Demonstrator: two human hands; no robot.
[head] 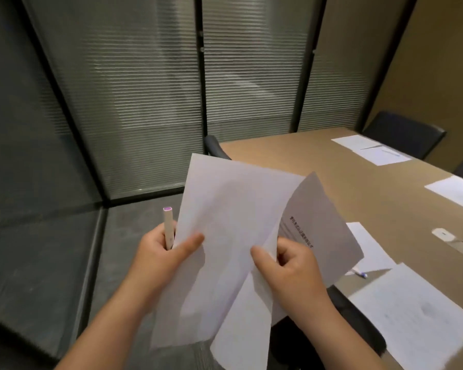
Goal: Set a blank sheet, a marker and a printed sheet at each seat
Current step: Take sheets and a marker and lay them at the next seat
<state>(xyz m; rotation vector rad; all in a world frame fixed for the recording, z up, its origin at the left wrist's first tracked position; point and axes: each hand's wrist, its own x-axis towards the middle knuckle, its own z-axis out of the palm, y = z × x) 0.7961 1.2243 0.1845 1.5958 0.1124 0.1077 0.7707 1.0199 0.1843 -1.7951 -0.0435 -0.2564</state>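
My left hand (pixel 163 253) grips a white marker (pixel 168 227) with a purple end and pinches a blank sheet (pixel 219 236) with its thumb on top. My right hand (pixel 289 268) pinches the edge of a printed sheet (pixel 321 231) that peels off to the right, its dark text showing. Both hands hold the papers up in front of me, left of the brown table (pixel 318 156). On the table lie sheets at the near seat (pixel 417 316) with a marker (pixel 360 273) beside them, and another set of sheets (pixel 372 149) at the far side.
Glass walls with blinds (pixel 145 102) stand ahead and to the left. Dark chairs sit at the table's far end (pixel 404 132), its left corner (pixel 215 146) and below my right hand (pixel 358 324). A further sheet (pixel 457 190) lies at the right edge. A cable port (pixel 443 233) is set in the tabletop.
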